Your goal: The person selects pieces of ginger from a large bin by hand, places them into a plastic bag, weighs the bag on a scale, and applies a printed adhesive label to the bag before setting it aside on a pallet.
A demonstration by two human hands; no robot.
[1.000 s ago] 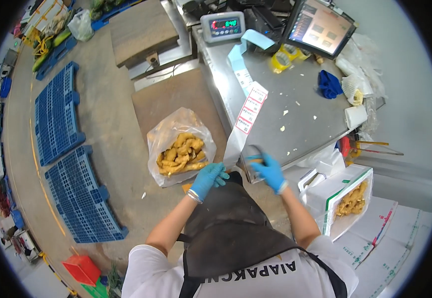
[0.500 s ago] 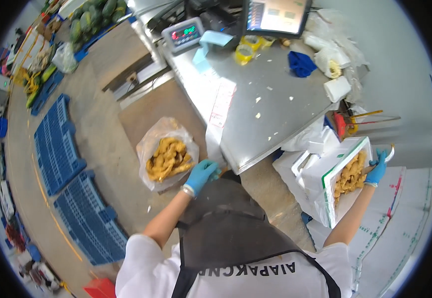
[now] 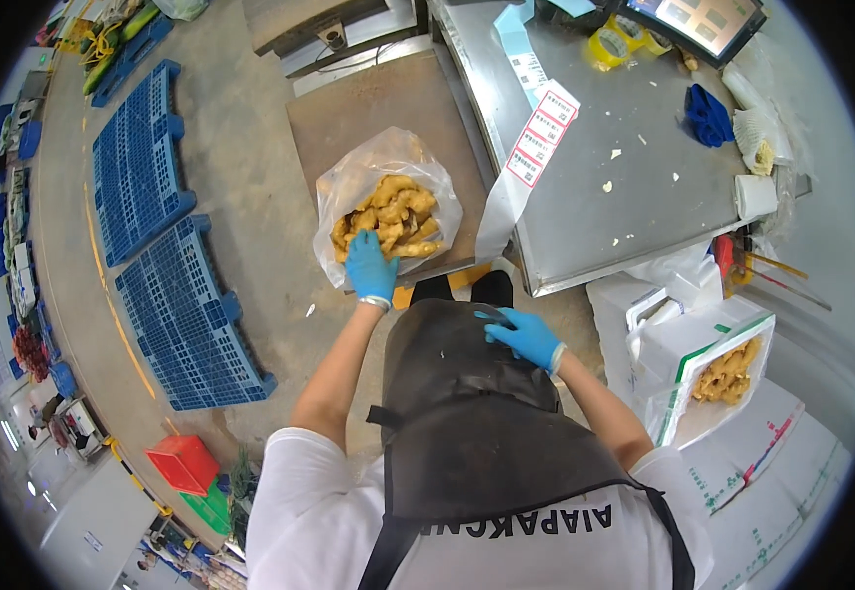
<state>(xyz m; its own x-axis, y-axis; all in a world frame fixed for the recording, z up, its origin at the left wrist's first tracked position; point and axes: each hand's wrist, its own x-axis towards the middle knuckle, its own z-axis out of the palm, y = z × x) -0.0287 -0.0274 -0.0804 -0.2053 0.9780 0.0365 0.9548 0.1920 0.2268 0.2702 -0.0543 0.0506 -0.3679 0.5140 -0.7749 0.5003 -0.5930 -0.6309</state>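
Note:
My left hand (image 3: pixel 370 267), in a blue glove, grips the near rim of a clear plastic bag (image 3: pixel 388 206) filled with ginger roots. The bag stands on a brown platform (image 3: pixel 368 118) on the floor. My right hand (image 3: pixel 523 334), also gloved in blue, rests flat against my dark apron (image 3: pixel 467 413) and holds nothing. A strip of white and red labels (image 3: pixel 530 147) hangs off the edge of the steel table (image 3: pixel 624 197), just right of the bag.
A white bag with green trim (image 3: pixel 712 369) holds more ginger at my right. The table carries a blue cloth (image 3: pixel 707 113), yellow tape rolls (image 3: pixel 616 44) and a screen (image 3: pixel 707 20). Blue pallets (image 3: pixel 167 256) lie on the floor to the left; a red crate (image 3: pixel 183 462) sits lower left.
My right hand came back from the white bag at the right to my apron. My left hand moved up onto the rim of the ginger bag.

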